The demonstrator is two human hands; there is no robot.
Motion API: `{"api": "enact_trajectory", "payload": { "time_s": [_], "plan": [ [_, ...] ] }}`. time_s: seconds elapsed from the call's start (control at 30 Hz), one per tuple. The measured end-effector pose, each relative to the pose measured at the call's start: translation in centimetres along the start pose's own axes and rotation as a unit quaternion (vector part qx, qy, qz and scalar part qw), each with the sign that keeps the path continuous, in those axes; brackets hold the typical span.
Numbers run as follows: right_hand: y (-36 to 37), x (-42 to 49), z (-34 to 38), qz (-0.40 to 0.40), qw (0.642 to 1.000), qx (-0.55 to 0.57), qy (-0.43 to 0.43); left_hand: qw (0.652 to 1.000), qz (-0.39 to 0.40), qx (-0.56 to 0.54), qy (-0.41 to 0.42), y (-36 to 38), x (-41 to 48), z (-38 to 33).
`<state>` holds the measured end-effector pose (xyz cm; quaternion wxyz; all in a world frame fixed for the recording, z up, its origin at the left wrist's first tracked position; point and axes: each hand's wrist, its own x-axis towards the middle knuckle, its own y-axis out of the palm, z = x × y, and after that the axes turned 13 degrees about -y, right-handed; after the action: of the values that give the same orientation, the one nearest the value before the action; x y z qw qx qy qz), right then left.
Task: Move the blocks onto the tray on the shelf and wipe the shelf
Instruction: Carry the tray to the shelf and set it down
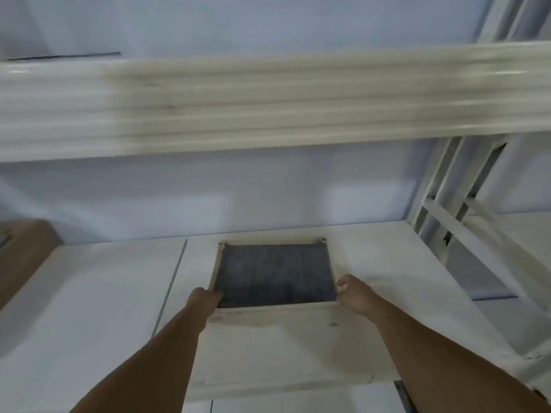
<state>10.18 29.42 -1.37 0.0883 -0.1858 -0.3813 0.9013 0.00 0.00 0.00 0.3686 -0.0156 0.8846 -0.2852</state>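
A rectangular tray (274, 310) with a pale wooden rim and a dark flat bottom lies on the white shelf (98, 293), near its middle. Nothing lies in the tray. My left hand (205, 298) grips the tray's near left corner, fingers curled over the rim. At the near right corner, my right hand (353, 296) holds the rim with the thumb raised. No blocks and no cloth are in view. The picture is blurred by head motion.
The shelf above (268, 105) crosses the whole upper view as a blurred pale band. A brown cardboard box (24, 254) stands at the left edge. White metal uprights and braces of the rack (447, 210) rise at the right. A wall stands behind the shelf.
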Motion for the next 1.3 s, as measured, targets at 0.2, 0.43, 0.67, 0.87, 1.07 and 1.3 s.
{"api": "enact_trajectory", "payload": {
  "time_s": [0.2, 0.43, 0.67, 0.87, 1.07, 1.3],
  "plan": [
    [0.7, -0.2, 0.1, -0.112, 0.964, 0.204, 0.127, 0.986, 0.087, -0.134, -0.046, -1.2, 1.2, 0.7],
    [0.0, -3.8, 1.1, -0.163, 0.876, 0.421, 0.172, 0.963, 0.181, -0.201, -0.012, -0.7, -0.2, -0.1],
    [-1.1, -7.6, 0.6, -0.294, 0.829, 0.442, 0.176, 0.963, 0.209, -0.152, 0.078, 1.2, -2.6, -2.6],
    [-1.5, -14.1, -1.8, -0.399, 0.798, 0.410, 0.189, 0.941, 0.289, -0.110, 0.136, 4.8, -5.7, -3.2],
    [-0.8, -22.5, -4.9, -0.489, 0.728, 0.415, 0.240, 0.915, 0.378, -0.034, 0.135, 10.1, -9.3, -1.1],
    [-1.3, -32.7, -7.9, -0.584, 0.635, 0.422, 0.278, 0.878, 0.455, 0.043, 0.139, 15.1, -16.2, 0.9]
  ]
}}
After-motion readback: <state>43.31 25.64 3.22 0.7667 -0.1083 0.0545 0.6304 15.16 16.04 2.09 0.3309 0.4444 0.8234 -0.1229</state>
